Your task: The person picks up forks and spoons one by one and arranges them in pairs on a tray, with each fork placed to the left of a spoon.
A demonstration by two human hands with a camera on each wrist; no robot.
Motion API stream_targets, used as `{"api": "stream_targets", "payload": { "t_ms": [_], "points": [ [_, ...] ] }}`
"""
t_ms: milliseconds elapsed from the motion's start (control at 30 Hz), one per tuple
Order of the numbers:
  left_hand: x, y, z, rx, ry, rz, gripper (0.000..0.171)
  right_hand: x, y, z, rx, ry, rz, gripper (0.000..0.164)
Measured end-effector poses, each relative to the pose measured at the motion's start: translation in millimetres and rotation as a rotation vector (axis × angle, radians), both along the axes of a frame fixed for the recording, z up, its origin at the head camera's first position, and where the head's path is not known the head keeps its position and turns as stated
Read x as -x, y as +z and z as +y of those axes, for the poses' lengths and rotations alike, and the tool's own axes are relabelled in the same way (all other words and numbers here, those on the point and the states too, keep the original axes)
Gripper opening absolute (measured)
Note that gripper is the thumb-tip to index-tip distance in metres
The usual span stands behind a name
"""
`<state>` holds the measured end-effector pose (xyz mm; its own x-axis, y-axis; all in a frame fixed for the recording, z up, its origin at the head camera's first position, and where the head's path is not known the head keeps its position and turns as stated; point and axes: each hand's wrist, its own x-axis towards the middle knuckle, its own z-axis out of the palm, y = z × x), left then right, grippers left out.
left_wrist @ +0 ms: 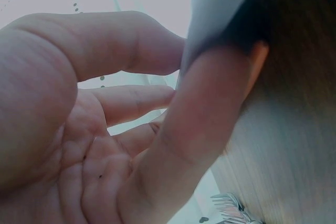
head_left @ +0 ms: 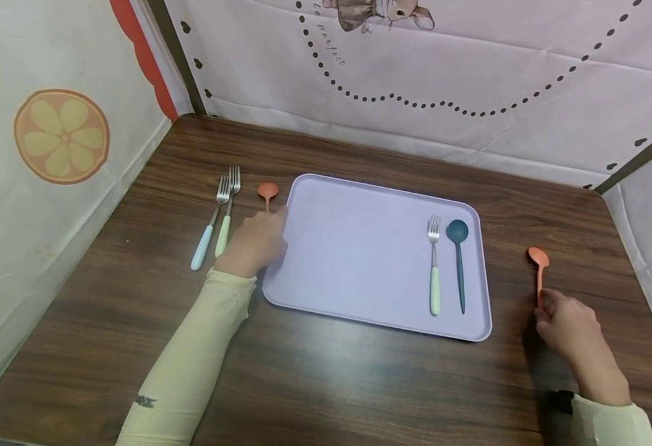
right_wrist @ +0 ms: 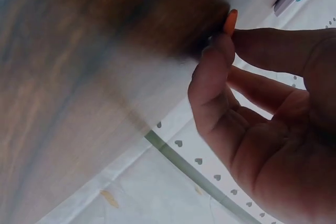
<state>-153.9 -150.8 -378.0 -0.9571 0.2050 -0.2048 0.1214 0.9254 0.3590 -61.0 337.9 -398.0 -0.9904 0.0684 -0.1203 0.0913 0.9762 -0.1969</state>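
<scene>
The right hand (head_left: 574, 328) pinches a slim, all-orange spoon (head_left: 539, 259), and I can't tell whether the left hand (head_left: 256, 243) grips the pale lilac tray (head_left: 359, 254).

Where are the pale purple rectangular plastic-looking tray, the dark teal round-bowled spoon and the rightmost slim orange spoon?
Pale purple tray (head_left: 354, 248): head view, on its bare flat base.
Dark teal spoon (head_left: 460, 266): head view, on its upper handle.
Rightmost orange spoon (head_left: 540, 275): head view, on its handle.

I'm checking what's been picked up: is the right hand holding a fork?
No, the right hand pinches an orange spoon by its handle, right of the tray.
</scene>
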Motion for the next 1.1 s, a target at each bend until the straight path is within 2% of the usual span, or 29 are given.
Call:
{"api": "stream_targets", "payload": {
  "t_ms": [200, 733, 1100],
  "points": [
    [0.5, -1.6, -1.2, -0.005, 0.001, -0.011, 0.057, 0.8, 4.4, 0.3, 0.023, -0.021, 0.000, 0.044],
    [0.8, -2.3, -0.2, 0.005, -0.004, 0.000, 0.056, -0.5, 4.7, 4.8, 0.063, -0.051, 0.006, 0.046],
    [0.5, -2.1, -0.3, 0.006, -0.003, 0.006, 0.056, -3.5, 6.3, -7.0, 0.096, -0.045, 0.104, 0.038]
  ]
}}
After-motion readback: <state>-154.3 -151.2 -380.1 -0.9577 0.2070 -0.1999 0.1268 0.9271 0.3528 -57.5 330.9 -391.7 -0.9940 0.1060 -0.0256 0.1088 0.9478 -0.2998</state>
